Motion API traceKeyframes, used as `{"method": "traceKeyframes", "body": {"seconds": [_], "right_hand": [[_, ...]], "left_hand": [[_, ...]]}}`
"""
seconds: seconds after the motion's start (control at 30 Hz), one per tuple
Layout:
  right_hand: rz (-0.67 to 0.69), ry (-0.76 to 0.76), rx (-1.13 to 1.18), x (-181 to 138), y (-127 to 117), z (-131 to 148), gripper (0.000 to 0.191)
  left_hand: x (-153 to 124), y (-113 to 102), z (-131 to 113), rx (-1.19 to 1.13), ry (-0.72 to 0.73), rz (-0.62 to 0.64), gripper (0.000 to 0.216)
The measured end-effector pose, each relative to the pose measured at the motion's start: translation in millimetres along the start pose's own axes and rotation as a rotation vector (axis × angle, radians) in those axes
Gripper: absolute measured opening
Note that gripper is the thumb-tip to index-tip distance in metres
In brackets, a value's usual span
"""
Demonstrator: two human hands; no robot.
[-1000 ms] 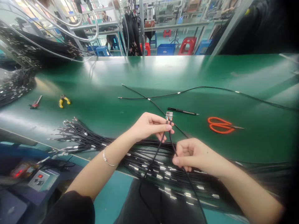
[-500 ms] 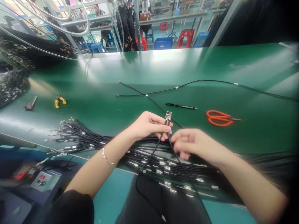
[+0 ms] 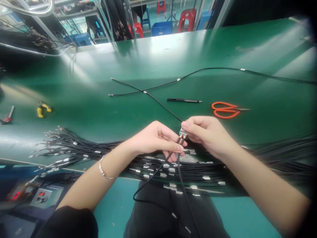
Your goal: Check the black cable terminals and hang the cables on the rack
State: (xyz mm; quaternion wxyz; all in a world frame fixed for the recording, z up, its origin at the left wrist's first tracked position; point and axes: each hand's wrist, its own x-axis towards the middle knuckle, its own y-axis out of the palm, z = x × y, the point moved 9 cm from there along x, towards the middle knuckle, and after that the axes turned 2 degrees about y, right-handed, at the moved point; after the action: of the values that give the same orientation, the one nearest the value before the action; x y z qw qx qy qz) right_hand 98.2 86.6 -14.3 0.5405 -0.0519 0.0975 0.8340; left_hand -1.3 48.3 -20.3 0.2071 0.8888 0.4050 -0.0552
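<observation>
While the left hand (image 3: 158,140) pinches two round black cables (image 3: 182,183) side by side between its thumb and fingers, the right hand (image 3: 209,134) has come up to the small silver metal connector (image 3: 183,133) at their tips. A second ago that right hand was lower down, holding one cable, and then it let go and hung loose beside it. Now its thumb and finger pinch the top of the connector, though I can't tell how hard they press. Little coloured wires show where the cables meet the metal. To me, this change means the work is now at the metal end: one hand keeps the cables steady, and the other looks after the connector. Both hands are near each other, just above the near side of the shiny green table (image 3: 86,109), over a big bundle of black cables with white tags (image 3: 86,145). Past the hands, a thin black cable (image 3: 160,105) crosses another one on the table. The slim black craft knife (image 3: 184,100) and the scissors with orange loop handles (image 3: 232,107) lie near them, and no hand touches either one. Far to the left lie the yellow-handled pliers (image 3: 40,111).
</observation>
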Motion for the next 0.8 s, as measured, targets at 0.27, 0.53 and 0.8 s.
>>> {"method": "traceKeyframes", "body": {"seconds": [0.27,0.53,0.8], "right_hand": [[0.066,0.057,0.046,-0.2,5.2,-8.3,0.040],[0.086,0.071,0.078,-1.8,7.1,-8.1,0.039],[0.072,0.096,0.036,-3.6,4.5,-9.3,0.044]], "left_hand": [[-1.5,5.6,-1.7,-0.023,0.004,0.018,0.020],[-1.5,6.3,-0.2,-0.019,-0.007,0.024,0.018],[-0.9,5.2,0.7,-0.029,-0.020,0.009,0.018]]}}
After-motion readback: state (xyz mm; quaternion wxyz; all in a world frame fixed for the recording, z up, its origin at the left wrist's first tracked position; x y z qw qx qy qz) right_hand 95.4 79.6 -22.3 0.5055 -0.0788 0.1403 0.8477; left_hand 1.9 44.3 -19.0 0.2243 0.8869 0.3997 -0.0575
